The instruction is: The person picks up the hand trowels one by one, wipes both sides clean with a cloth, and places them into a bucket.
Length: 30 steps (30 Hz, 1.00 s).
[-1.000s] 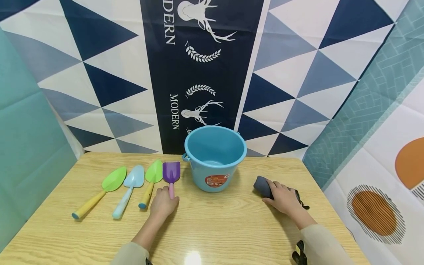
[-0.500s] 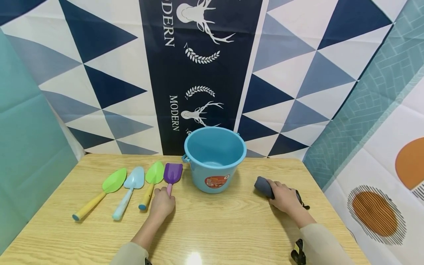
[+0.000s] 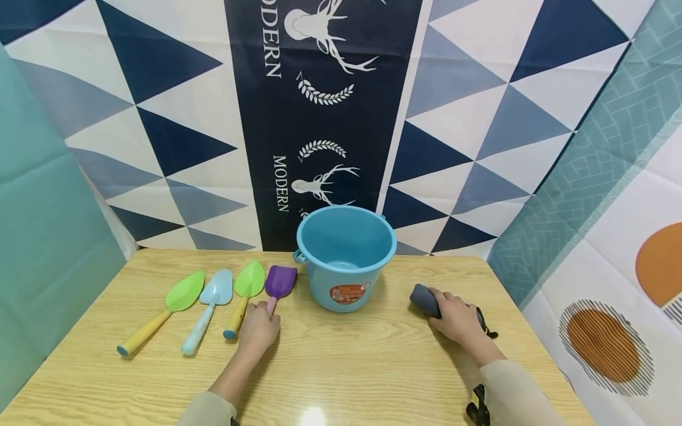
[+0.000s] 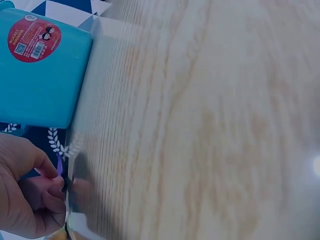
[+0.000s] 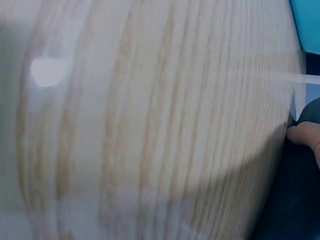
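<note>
Red label (image 4: pixel 34 38) reading "BUCKET", "MODERN" on wall cloth (image 3: pixel 325 123), left hand (image 3: pixel 259 329) gripping pink-handled purple shovel (image 3: pixel 280 281), right hand (image 3: pixel 458 318) holding dark roll (image 3: pixel 424 300)

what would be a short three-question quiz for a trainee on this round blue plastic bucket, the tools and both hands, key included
1. True or false: the round blue plastic bucket lies on its side.
2. Fill the gap: the left hand holds the purple, square-bladed, plastic-looking shovel by its pink ____.
3. Multiple choice: the right hand holds a) a green-bladed, yellow-handled trowel, b) a dark grey cylindrical roll of unclear material, or c) the bucket?

Key: 1. False, it stands upright. 2. Handle. 3. b.
</note>
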Motion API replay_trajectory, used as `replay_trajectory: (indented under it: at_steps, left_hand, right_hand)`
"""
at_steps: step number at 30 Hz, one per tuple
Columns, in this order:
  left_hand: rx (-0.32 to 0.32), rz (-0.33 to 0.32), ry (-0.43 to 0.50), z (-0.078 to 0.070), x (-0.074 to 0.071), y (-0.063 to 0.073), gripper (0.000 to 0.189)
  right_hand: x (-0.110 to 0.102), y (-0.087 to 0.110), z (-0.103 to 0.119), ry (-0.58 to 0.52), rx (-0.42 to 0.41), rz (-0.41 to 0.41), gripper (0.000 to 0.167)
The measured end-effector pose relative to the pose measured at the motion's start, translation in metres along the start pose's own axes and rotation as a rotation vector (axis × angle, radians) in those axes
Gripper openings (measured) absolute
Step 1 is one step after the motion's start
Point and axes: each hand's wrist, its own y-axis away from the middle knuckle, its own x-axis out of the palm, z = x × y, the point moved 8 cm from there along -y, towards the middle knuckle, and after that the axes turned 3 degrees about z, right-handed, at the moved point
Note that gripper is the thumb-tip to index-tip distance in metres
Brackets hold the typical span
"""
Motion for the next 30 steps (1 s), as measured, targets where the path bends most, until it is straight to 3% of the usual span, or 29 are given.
replay_trajectory:
  at_steps: [13,30]
  left_hand:
    - [0.059,-0.006,-0.008,0.001,-0.007,0.008,0.034]
    - [0.088,0.002,0.008,0.014,-0.022,0.026,0.038]
  right_hand:
    - [-0.008,0.005,0.003,0.029,-0.026,-0.072,0.066]
    - [-0.013,0.007,0.006,0.067,-0.061,-0.139,0.062]
